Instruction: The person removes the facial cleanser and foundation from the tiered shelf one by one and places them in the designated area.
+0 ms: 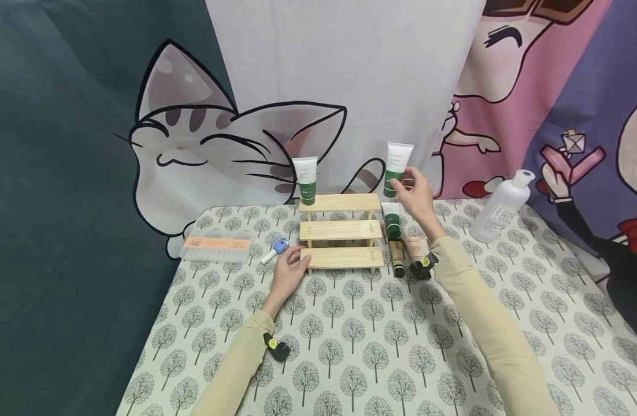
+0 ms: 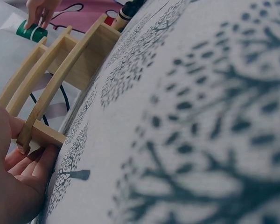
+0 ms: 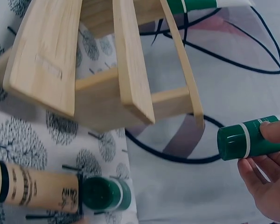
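A three-tier wooden stand (image 1: pixel 341 230) sits on the table, and my left hand (image 1: pixel 289 271) grips the left end of its lowest step. In the left wrist view the thumb lies on top of that step, with fingers beneath. My right hand (image 1: pixel 416 193) pinches a white and green squeeze tube (image 1: pixel 396 167) in the air, just right of the top step. The green cap points down in the head view. Another such tube (image 1: pixel 306 180) stands cap-down on the top step's left end. A third green and white tube (image 3: pixel 105 192) lies right of the stand.
Beside the stand's right end lie a beige tube with a black cap (image 1: pixel 397 257) and a pinkish BB tube (image 1: pixel 417 249). A white bottle (image 1: pixel 502 207) stands farther right. At left are a blue and white small item (image 1: pixel 276 251) and a clear case with an orange label (image 1: pixel 217 249).
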`<state>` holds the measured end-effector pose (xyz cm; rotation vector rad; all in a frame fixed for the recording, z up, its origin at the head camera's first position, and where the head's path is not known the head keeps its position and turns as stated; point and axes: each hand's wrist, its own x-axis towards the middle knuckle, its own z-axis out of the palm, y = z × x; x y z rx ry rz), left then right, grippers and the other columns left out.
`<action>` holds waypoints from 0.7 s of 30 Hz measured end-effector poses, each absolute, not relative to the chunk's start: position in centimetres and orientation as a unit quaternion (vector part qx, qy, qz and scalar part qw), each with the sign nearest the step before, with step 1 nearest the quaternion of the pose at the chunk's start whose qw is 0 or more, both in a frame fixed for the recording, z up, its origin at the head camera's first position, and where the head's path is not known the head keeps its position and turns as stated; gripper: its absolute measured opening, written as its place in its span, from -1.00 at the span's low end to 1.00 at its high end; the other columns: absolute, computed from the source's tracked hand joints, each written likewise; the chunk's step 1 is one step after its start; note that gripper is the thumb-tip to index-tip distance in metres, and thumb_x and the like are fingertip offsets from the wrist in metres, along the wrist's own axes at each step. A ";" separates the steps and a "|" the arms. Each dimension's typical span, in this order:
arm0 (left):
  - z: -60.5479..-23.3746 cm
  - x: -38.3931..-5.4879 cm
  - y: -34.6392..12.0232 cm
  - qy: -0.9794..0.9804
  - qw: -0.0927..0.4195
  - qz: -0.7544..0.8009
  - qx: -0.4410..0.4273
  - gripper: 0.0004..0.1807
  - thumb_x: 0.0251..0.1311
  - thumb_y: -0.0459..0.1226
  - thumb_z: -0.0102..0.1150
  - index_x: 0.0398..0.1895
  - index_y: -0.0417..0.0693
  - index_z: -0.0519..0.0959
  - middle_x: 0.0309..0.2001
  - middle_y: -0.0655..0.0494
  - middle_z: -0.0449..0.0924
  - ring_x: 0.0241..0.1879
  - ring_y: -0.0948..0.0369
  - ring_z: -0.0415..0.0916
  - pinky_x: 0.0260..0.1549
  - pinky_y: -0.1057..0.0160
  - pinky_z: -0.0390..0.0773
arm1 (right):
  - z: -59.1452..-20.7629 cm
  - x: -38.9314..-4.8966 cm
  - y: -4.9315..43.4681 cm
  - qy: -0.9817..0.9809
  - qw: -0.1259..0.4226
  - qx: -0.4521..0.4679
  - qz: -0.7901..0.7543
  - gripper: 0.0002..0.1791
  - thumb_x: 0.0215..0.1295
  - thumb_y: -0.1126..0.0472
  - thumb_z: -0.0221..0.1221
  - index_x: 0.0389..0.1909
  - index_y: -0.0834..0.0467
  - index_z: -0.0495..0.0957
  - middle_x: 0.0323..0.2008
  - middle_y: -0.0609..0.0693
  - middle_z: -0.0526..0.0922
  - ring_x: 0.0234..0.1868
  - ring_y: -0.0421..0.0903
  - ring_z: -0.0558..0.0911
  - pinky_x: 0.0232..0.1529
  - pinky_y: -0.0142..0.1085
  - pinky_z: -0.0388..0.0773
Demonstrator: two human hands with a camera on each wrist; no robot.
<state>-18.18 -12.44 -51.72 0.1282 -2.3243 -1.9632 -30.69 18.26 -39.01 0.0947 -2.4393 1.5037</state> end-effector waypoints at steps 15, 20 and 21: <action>-51.8 -18.3 -12.5 -0.759 0.038 -0.649 0.049 -0.57 0.32 -0.33 0.25 0.24 -0.23 0.50 0.16 -0.33 0.60 0.15 -0.17 0.63 0.12 0.13 0.70 | -41.0 -30.8 21.5 -0.860 0.110 -0.025 0.497 -0.51 0.47 0.15 0.13 0.30 0.33 0.39 0.20 0.35 0.56 0.19 0.22 0.58 0.25 0.04 0.60; -51.7 -18.3 -12.5 -0.758 0.045 -0.649 0.042 -0.57 0.32 -0.34 0.25 0.23 -0.25 0.50 0.15 -0.35 0.61 0.14 -0.19 0.63 0.11 0.12 0.70 | -42.0 -30.7 22.3 -0.871 0.112 -0.031 0.477 -0.52 0.46 0.15 0.12 0.25 0.38 0.43 0.11 0.36 0.59 0.10 0.22 0.59 0.13 -0.07 0.59; -51.7 -18.3 -12.5 -0.758 0.046 -0.649 0.041 -0.57 0.32 -0.34 0.26 0.23 -0.26 0.51 0.15 -0.35 0.61 0.14 -0.19 0.63 0.11 0.12 0.70 | -42.2 -30.7 22.5 -0.874 0.110 -0.033 0.473 -0.51 0.46 0.16 0.11 0.25 0.39 0.42 0.10 0.37 0.59 0.09 0.22 0.58 0.12 -0.07 0.58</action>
